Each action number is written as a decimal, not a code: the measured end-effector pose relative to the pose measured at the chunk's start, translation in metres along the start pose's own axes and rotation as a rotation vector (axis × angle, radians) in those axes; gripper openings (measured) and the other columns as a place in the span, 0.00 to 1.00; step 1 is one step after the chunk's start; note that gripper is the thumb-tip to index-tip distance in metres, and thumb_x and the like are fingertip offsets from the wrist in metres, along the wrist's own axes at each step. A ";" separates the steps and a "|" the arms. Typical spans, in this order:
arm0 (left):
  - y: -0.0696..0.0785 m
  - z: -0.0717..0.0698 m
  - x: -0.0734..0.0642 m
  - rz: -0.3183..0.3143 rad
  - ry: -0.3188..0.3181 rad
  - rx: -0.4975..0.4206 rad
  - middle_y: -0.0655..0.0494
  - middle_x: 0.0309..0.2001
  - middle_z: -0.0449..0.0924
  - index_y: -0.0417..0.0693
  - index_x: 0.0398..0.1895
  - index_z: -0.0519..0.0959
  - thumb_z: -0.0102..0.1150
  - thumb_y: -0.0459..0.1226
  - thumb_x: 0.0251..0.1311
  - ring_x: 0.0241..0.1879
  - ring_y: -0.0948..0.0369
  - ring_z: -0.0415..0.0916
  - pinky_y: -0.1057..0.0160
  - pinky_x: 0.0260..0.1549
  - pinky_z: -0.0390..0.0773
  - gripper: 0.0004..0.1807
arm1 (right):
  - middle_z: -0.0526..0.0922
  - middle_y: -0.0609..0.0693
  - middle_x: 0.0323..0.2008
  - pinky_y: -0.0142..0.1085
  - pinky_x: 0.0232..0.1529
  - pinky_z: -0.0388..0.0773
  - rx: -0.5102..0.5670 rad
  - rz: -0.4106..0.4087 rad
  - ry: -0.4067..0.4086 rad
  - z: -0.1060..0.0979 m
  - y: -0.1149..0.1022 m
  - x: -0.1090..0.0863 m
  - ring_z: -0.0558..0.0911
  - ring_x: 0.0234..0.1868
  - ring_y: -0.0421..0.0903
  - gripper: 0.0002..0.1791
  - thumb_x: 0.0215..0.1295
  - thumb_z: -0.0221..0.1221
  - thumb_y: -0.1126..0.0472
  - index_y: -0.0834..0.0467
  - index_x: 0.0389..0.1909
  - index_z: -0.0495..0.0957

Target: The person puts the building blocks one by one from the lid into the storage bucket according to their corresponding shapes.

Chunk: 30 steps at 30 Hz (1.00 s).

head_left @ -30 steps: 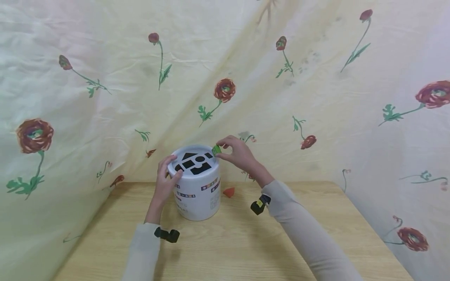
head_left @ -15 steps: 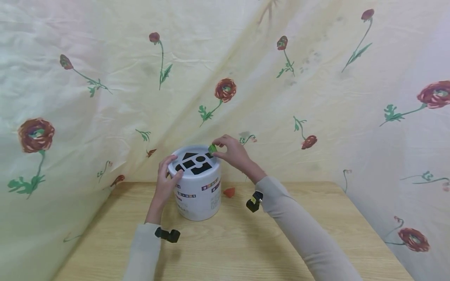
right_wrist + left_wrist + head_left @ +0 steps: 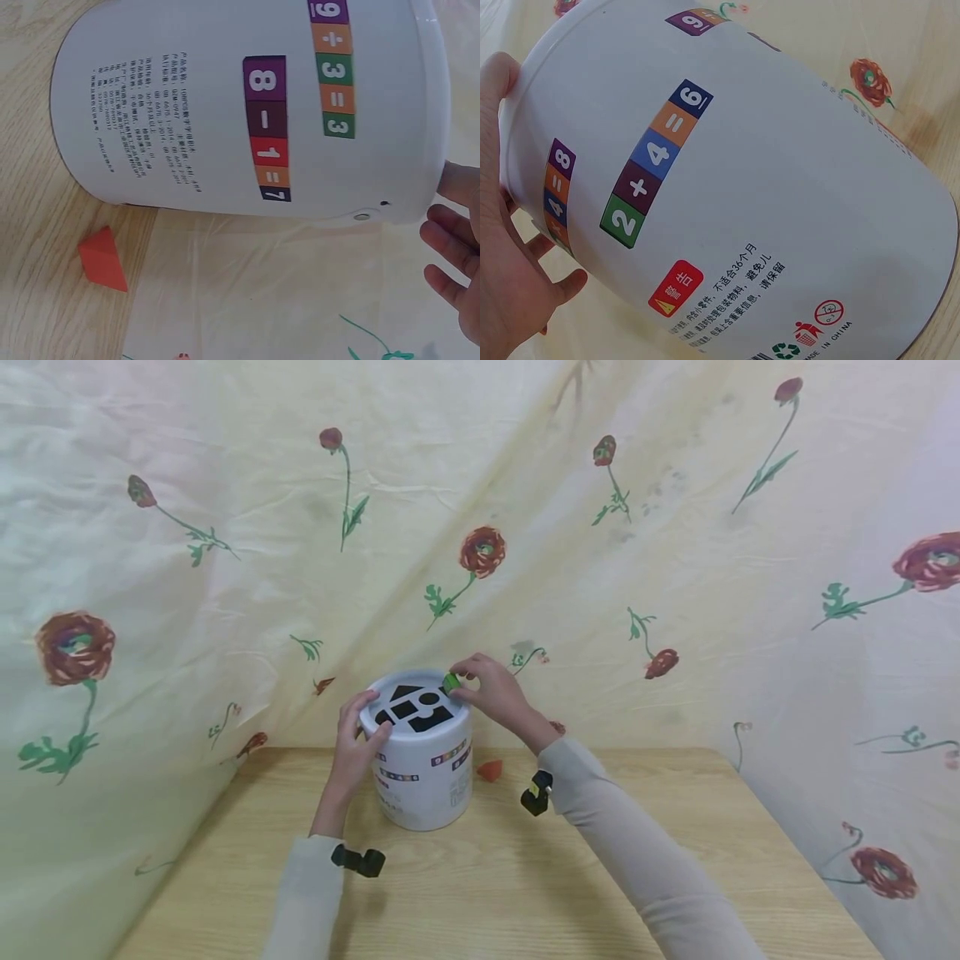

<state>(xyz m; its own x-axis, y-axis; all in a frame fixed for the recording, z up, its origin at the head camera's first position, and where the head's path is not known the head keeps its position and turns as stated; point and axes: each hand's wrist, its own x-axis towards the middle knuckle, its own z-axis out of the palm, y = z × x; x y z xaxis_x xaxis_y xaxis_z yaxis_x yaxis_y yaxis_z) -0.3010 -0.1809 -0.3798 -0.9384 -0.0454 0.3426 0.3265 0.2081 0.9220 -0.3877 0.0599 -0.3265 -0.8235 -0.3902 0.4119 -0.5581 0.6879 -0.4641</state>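
A white shape-sorter bucket, its lid cut with dark shaped holes, stands upright on the table. My left hand grips its left rim, with the thumb over the lid's near left edge. At the lid's far right, my right hand pinches a small green block between thumb and fingertips. That block covers most of the slot there; whether it has entered the slot I cannot tell. In the right wrist view, fingers show beside the rim, while the green block is out of sight.
A red-orange wedge-like block lies on the wooden table, just right of the bucket. Behind the table hangs a flowered cloth. Each sleeve carries a small black wrist camera.
My right hand has carried the green block left from beyond the bucket's rim and lowered it to the far right slot. The left hand and bucket have stayed put.
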 end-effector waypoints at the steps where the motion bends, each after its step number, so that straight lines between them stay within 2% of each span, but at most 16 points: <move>1: -0.003 0.000 0.001 -0.001 -0.001 -0.004 0.45 0.79 0.49 0.44 0.76 0.61 0.55 0.38 0.68 0.78 0.45 0.48 0.32 0.75 0.50 0.34 | 0.83 0.53 0.53 0.43 0.53 0.83 -0.004 -0.002 0.003 0.001 0.001 0.000 0.81 0.54 0.50 0.22 0.63 0.69 0.57 0.56 0.57 0.82; 7: -0.030 -0.001 0.011 0.011 0.005 -0.008 0.50 0.79 0.49 0.52 0.76 0.62 0.57 0.42 0.69 0.78 0.48 0.48 0.35 0.76 0.50 0.33 | 0.84 0.54 0.52 0.42 0.52 0.83 -0.015 -0.018 0.016 0.003 0.000 -0.001 0.82 0.53 0.51 0.21 0.63 0.69 0.57 0.57 0.57 0.82; 11: -0.039 -0.001 0.013 0.038 0.015 0.001 0.53 0.78 0.51 0.56 0.75 0.64 0.57 0.44 0.69 0.77 0.51 0.49 0.34 0.76 0.51 0.32 | 0.84 0.54 0.51 0.42 0.51 0.84 -0.035 -0.026 0.023 0.003 0.000 -0.001 0.83 0.52 0.51 0.21 0.63 0.69 0.57 0.57 0.56 0.83; 27: -0.039 -0.001 0.014 0.044 0.013 0.007 0.53 0.78 0.51 0.57 0.75 0.64 0.57 0.45 0.68 0.77 0.50 0.50 0.34 0.76 0.52 0.32 | 0.84 0.54 0.51 0.43 0.50 0.84 -0.078 -0.026 0.026 0.006 -0.001 0.002 0.83 0.52 0.52 0.21 0.63 0.70 0.57 0.57 0.56 0.83; 29: -0.036 -0.001 0.013 0.032 0.007 0.005 0.52 0.79 0.50 0.54 0.76 0.63 0.57 0.43 0.68 0.77 0.49 0.49 0.34 0.76 0.52 0.33 | 0.84 0.54 0.51 0.44 0.50 0.84 -0.079 -0.025 0.026 0.006 -0.001 0.002 0.83 0.52 0.52 0.21 0.63 0.69 0.57 0.57 0.56 0.83; 30: -0.029 -0.001 0.011 0.026 0.003 0.004 0.51 0.79 0.50 0.52 0.76 0.63 0.57 0.42 0.68 0.78 0.49 0.48 0.34 0.76 0.51 0.33 | 0.84 0.54 0.50 0.44 0.50 0.84 -0.078 -0.025 0.027 0.006 -0.001 0.002 0.83 0.51 0.52 0.21 0.63 0.69 0.57 0.57 0.56 0.83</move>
<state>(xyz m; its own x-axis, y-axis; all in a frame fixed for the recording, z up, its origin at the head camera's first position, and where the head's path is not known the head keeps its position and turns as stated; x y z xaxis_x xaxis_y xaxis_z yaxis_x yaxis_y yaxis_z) -0.3204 -0.1889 -0.4030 -0.9293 -0.0432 0.3667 0.3501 0.2127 0.9122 -0.3890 0.0544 -0.3302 -0.8059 -0.3917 0.4440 -0.5677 0.7240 -0.3918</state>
